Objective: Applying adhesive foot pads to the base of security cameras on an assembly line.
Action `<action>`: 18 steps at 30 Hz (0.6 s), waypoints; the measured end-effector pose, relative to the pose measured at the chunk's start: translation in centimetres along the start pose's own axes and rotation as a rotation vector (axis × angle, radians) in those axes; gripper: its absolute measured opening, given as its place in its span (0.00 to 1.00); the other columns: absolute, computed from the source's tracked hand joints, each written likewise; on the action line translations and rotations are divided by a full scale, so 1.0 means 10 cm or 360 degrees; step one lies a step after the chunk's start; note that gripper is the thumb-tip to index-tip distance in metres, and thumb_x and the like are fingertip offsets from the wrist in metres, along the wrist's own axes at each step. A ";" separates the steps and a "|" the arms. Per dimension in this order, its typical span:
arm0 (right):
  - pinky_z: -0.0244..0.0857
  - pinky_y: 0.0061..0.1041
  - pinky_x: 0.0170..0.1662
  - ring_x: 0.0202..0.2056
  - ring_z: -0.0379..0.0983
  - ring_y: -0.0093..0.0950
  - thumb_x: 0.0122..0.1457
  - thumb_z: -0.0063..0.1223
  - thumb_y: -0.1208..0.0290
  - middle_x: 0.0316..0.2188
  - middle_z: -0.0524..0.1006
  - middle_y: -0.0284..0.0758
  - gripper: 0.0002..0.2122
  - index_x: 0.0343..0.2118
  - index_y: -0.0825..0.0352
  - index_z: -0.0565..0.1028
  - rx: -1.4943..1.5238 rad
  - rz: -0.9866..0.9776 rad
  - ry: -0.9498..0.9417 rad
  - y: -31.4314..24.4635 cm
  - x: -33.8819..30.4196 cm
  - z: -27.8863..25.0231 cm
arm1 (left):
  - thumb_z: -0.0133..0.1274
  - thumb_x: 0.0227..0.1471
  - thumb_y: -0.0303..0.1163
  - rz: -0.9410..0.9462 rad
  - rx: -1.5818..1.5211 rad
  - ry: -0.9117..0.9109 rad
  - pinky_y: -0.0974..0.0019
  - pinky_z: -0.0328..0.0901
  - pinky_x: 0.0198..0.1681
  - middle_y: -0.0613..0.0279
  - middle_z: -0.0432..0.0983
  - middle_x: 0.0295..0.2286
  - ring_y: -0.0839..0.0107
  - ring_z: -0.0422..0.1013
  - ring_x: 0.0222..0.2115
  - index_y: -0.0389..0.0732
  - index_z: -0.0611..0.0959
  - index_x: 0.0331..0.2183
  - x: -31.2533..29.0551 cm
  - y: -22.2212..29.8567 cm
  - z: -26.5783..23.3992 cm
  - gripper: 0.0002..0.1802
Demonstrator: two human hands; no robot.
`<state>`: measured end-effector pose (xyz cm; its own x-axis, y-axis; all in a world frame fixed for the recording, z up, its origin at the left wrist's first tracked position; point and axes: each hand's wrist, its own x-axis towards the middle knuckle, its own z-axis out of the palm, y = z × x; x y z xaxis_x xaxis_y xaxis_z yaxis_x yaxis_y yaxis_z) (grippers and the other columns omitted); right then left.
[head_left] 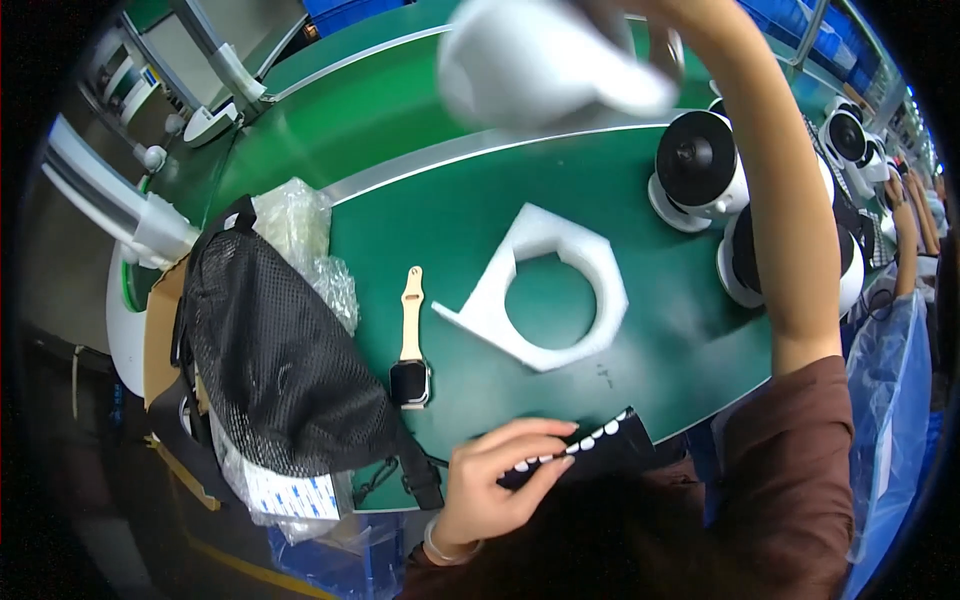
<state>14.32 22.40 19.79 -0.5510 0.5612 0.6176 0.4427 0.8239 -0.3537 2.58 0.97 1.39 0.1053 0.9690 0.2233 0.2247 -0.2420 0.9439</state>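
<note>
Fingers of the left hand (500, 478) pinch, thumb against forefinger, on the edge of a black dotted sheet (622, 443) at the near side of the green worktop (440, 210). Gripping just the edge presumably leaves its row of white dots exposed and easy to get at; the sheet's lower part is lost in darkness. The right hand (662, 40) is reaching high and away, with a white device (530, 70) hanging in the air over the worktop's far edge. I take its fingers to be clamped on the device, though the view cuts off most of them and the device is smeared by blur.

Between the hands, a white foam ring (612, 290) lies flat, perhaps for steadiness, green showing through its round opening. A watch (409, 382) rests beside it, strap stretched out straight, likely set aside. To the right, white units with black faces (697, 160) stand upright on their bases.

Over on the left, a black mesh bag (290, 350) slumps across a cardboard box (163, 335); what the bag holds, I cannot tell. Bubble wrap (298, 222) bulges out behind it, and clear plastic wraps a white-and-blue packet (295, 494) below. On the far right, clear plastic lines a blue container (880, 430); its contents are unclear from here.
</note>
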 end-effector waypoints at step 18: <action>0.63 0.31 0.22 0.16 0.69 0.38 0.42 0.48 0.63 0.10 0.70 0.40 0.13 0.11 0.68 0.72 -0.0365 -0.0944 -0.0805 -0.42 -0.86 0.78 | 0.55 0.35 0.19 -0.0054 0.0104 0.0194 0.76 0.62 0.30 0.58 0.75 0.23 0.76 0.69 0.24 0.31 0.78 0.23 0.01 0.09 0.05 0.05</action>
<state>11.66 14.76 10.47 -0.9682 0.0487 0.2453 0.0800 0.9896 0.1194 3.27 0.78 2.15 -0.0208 0.9745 0.2235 0.2894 -0.2081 0.9343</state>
